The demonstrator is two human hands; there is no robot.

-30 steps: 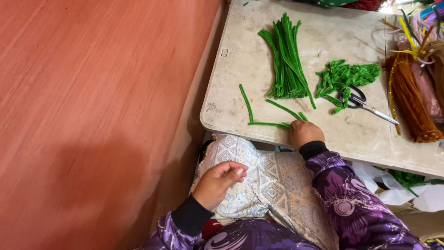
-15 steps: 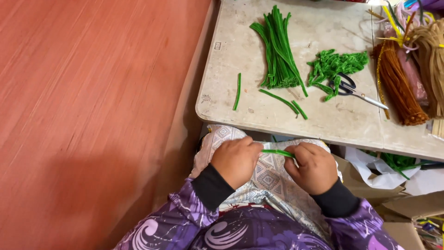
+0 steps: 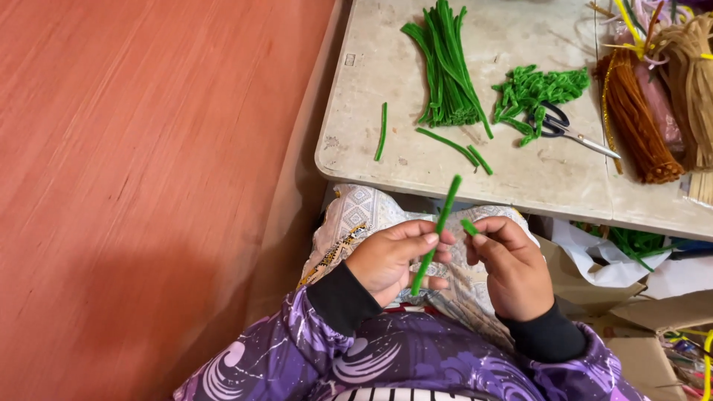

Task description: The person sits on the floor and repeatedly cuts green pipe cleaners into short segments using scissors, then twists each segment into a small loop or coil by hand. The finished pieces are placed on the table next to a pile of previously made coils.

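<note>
Left hand: the left hand (image 3: 390,260) sits over the lap, fingers curled round a long green stem (image 3: 437,234), thumb pressed on it about midway.
Long stem: it runs slantwise through the left grip, lower end poking out below the fingers, upper end rising up and away toward the table edge, just clear of it as far as I can tell.
Right hand: the right hand (image 3: 512,267) is just beside the left, fingertips pinching a short green stub (image 3: 469,226).
Stub: held at the right fingertips, its free end pointing toward the long stem, very near it; touching or not, I cannot tell.
Between the hands: only a narrow gap, both pieces meeting there above a patterned cloth (image 3: 356,215) on the lap.
Sleeves: purple swirled sleeves (image 3: 297,349) with dark cuffs at both wrists.
Beyond the hands: the pale table (image 3: 520,178) lies just ahead of the fingertips.
Near edge: three loose green pieces (image 3: 382,131) lie there, one off beyond the left hand, two straight ahead.
Further out: a green bundle (image 3: 445,67) lies ahead of the left hand; a heap of green offcuts (image 3: 531,89) ahead of the right, scissors (image 3: 572,132) touching it.
Far right: brown bundle (image 3: 639,119) and tan bundle (image 3: 694,82), well away from both hands.
Left of the hands: reddish floor (image 3: 148,186).
</note>
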